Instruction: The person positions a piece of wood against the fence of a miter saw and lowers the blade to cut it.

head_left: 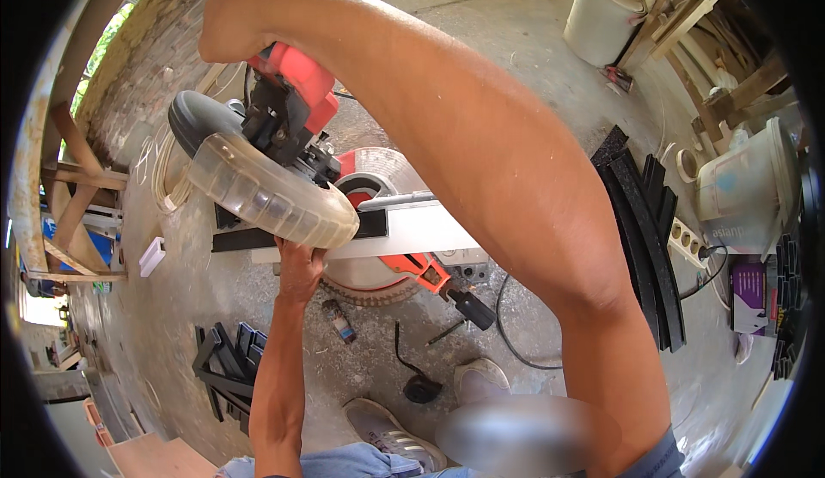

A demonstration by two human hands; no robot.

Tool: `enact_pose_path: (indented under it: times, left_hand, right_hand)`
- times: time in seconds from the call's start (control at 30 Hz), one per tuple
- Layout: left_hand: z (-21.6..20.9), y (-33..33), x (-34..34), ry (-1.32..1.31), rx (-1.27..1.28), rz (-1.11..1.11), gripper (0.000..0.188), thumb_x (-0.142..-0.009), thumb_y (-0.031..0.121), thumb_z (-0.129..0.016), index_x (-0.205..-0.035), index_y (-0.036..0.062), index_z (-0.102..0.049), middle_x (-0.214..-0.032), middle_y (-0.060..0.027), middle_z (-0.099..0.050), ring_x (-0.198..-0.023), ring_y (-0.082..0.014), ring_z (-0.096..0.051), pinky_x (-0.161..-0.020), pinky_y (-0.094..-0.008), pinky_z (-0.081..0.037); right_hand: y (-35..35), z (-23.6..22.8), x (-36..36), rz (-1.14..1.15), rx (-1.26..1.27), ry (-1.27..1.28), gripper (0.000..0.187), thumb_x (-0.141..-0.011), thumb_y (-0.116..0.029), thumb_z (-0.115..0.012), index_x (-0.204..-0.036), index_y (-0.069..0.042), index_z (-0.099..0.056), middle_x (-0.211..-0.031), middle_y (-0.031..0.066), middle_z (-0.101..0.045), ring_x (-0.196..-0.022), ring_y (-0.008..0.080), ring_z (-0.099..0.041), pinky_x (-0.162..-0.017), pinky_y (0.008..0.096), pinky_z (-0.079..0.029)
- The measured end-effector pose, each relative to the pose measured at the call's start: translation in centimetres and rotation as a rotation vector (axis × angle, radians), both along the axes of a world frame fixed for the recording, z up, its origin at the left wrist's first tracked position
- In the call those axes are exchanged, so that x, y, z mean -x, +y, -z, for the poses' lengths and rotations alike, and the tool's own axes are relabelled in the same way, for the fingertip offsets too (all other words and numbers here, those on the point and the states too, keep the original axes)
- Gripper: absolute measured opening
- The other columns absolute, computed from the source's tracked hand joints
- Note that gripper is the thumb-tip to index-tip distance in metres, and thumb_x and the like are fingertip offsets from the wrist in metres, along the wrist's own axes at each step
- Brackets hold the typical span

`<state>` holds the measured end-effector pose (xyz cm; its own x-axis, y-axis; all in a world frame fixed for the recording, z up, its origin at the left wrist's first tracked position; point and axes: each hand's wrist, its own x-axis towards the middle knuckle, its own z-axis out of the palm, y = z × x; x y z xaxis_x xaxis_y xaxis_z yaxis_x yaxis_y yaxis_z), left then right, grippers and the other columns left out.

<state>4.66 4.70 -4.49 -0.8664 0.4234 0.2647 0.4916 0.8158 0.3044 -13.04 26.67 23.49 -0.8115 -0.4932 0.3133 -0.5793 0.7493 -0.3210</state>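
A red and black miter saw (296, 78) stands on the floor in front of me, its clear, ribbed blade guard (266, 190) toward me. My right arm reaches across the view, and my right hand (245, 14) is closed at the saw head's red upper part; its fingers are mostly hidden. Beneath the guard, my left hand (301, 272) is closed at a dark strip (241, 241) lying along the pale fence (421, 230); the guard covers its fingertips. Below the saw's round base, an orange arm (417, 270) ends in a black knob (473, 309).
Near my shoes lie a black tape measure (421, 389), a small bottle (339, 321) and a pencil-like stick (445, 333). Cut black pieces (228, 362) lie at left, long black strips (640, 246) at right. Beyond those are a power strip (687, 242) and a white bucket (748, 186).
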Motion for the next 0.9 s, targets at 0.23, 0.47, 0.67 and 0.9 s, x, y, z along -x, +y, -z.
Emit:
enact_pose_path:
  times: [0.23,0.47,0.67,0.9]
  left_hand:
    - [3.2,-1.6,0.2,-0.085,-0.091,-0.044,0.036,-0.085,0.009,-0.073,-0.121,0.0087,-0.069,-0.125,-0.0155,-0.066,-0.12,-0.0389,-0.055,-0.107,-0.0483,-0.039]
    - [5.3,-1.7,0.4,-0.102,-0.098,-0.018,0.039,-0.081,0.009,-0.073,-0.119,0.0066,-0.068,-0.132,-0.017,-0.058,-0.127,-0.0393,-0.05,-0.11,-0.0505,-0.035]
    - [-0.5,1.1,0.7,0.008,0.106,0.024,0.042,-0.074,0.006,-0.074,-0.115,0.0038,-0.068,-0.138,-0.0187,-0.051,-0.134,-0.0395,-0.043,-0.112,-0.0535,-0.029]
    - [0.3,-0.2,0.5,0.01,0.133,-0.056,0.039,-0.078,0.012,-0.072,-0.116,0.0103,-0.07,-0.149,-0.0161,-0.045,-0.143,-0.0318,-0.035,-0.118,-0.0517,-0.02]
  right_hand:
    - [4.9,0.8,-6.6,0.046,0.222,-0.192,0.03,-0.078,-0.017,-0.054,-0.084,0.005,-0.073,-0.084,0.023,-0.072,-0.076,0.0326,-0.071,-0.069,0.0429,-0.057]
    - [9.2,7.6,-14.0,0.135,0.541,-0.109,0.031,-0.085,-0.014,-0.059,-0.109,0.006,-0.064,-0.083,0.0261,-0.068,-0.079,0.0413,-0.07,-0.074,0.0444,-0.055]
    - [10.6,12.0,-17.5,0.049,0.819,0.072,0.041,-0.088,-0.01,-0.065,-0.127,-0.001,-0.058,-0.08,0.0182,-0.067,-0.07,0.0315,-0.068,-0.069,0.0382,-0.053]
    - [10.2,12.1,-18.3,0.164,0.778,-0.138,0.038,-0.095,-0.016,-0.065,-0.129,-0.001,-0.057,-0.081,0.0051,-0.067,-0.07,0.0076,-0.055,-0.06,0.0269,-0.046]
